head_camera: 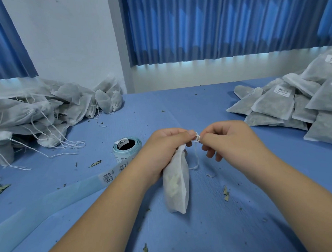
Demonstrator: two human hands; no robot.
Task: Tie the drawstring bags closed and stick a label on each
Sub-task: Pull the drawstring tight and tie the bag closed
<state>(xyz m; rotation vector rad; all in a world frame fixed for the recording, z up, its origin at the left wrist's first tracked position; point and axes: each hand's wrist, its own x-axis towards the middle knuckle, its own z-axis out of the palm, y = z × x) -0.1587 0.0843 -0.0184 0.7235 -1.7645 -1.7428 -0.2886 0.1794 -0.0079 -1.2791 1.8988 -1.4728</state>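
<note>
One view only, head-worn and wide-angle. The scene is seen from above and behind the forearms, faced forward and down over the blue table (pixel 213 228). The left hand (pixel 162 149), right hand (pixel 232 140), bag (pixel 176 188) and drawstring (pixel 197 138) are framed close, mid-frame. Straight lines are bent at the edges; curtains (pixel 214 24) and wall (pixel 68 35) are taken in at the far end.
</note>
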